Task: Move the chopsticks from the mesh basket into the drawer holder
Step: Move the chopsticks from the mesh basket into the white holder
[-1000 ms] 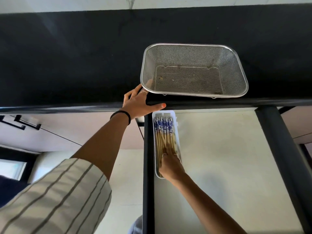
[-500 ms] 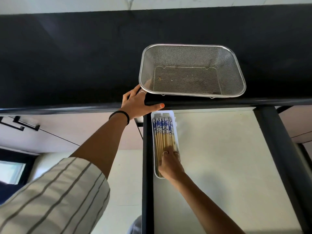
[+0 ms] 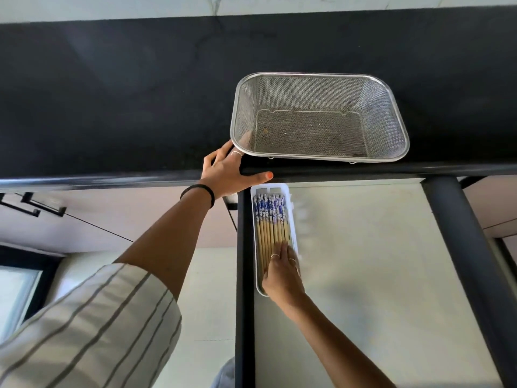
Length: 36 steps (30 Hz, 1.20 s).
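Note:
The steel mesh basket stands on the black counter with nothing in it. Below it, in the open drawer, a narrow white holder carries several wooden chopsticks with blue-and-white patterned tops, laid side by side. My right hand lies flat on the near ends of the chopsticks, fingers spread, pressing down on them. My left hand rests open on the counter's front edge, its fingers touching the basket's near left corner.
The black counter runs across the view. The drawer has a pale floor and dark side rails. A dark post stands at the right. Cabinet fronts with black handles are at the left.
My right hand has slid slightly along the chopsticks in the holder. The left hand stays on the counter edge by the basket.

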{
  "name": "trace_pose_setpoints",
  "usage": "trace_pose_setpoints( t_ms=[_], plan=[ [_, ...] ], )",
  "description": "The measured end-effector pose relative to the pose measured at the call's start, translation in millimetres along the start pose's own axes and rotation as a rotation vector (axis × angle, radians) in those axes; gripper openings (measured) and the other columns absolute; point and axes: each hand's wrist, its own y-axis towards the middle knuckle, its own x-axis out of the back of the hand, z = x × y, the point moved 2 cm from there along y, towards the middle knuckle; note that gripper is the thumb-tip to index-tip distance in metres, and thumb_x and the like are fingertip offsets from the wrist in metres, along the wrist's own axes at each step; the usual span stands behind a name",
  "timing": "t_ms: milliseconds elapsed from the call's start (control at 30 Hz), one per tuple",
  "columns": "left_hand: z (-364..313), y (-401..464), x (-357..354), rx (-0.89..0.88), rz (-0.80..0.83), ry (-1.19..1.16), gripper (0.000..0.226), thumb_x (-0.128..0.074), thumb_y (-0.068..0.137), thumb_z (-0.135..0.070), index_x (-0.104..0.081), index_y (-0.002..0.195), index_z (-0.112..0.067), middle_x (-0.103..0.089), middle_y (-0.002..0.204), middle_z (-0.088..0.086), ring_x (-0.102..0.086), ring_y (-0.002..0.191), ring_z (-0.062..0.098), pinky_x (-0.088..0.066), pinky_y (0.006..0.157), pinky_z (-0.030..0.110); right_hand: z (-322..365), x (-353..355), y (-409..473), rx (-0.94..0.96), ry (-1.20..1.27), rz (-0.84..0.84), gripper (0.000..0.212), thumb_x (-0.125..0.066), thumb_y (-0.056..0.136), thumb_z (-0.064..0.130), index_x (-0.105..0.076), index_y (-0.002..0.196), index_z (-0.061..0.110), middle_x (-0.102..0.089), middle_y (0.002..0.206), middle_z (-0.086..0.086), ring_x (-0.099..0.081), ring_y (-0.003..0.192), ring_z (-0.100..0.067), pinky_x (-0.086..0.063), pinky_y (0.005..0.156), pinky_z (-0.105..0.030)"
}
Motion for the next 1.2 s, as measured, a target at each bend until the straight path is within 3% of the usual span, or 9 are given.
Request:
trace_pose_setpoints(
  t_ms=[433,667,900,1200],
  plan=[
    [-1.8,-1.4,0.8,0.008,-0.014,-0.032,0.095,-0.054,0.068,-0.074,-0.004,0.144,-0.045,-0.017,0.153,-0.008,-0.006,0.138,0.008,0.004,0.101,0.022,1.9,5.5,5.7,0.018,-0.028,-0.026,0.067,-0.036,0.091,0.008,-0.004,0.149,-0.002,-0.003,0.159,-0.021,-0.003,0.149,-0.031,-0.004,0.122,-0.034],
    [-0.1,-0.7,0.5,0.001,-0.021,-0.028,0.095,-0.053,0.067,-0.076,-0.006,0.143,-0.045,-0.017,0.153,-0.007,-0.007,0.138,0.009,0.004,0.100,0.023,4.2,4.8,5.2,-0.042,-0.005,-0.032,0.070,-0.040,0.089,0.009,-0.006,0.149,-0.002,-0.005,0.158,-0.024,-0.012,0.146,-0.034,-0.014,0.119,-0.035],
    [0.3,-0.8,-0.1,-0.004,-0.028,-0.022,0.094,-0.052,0.067,-0.077,-0.005,0.142,-0.046,-0.017,0.153,-0.007,-0.007,0.138,0.008,0.004,0.100,0.022,7.4,3.3,3.3,-0.120,-0.017,-0.001,0.068,-0.042,0.089,0.010,-0.012,0.147,-0.006,-0.019,0.154,-0.026,-0.018,0.144,-0.036,-0.019,0.118,-0.036],
    [-0.1,-1.1,-0.1,-0.015,-0.032,-0.025,0.094,-0.053,0.068,-0.075,-0.008,0.144,-0.042,-0.017,0.153,-0.006,-0.006,0.139,0.008,0.004,0.103,0.024,6.9,-0.2,-4.8,-0.023,-0.125,0.022,0.070,-0.041,0.088,0.015,-0.010,0.148,-0.004,-0.005,0.159,-0.020,-0.019,0.144,-0.036,-0.020,0.118,-0.039]
  ],
)
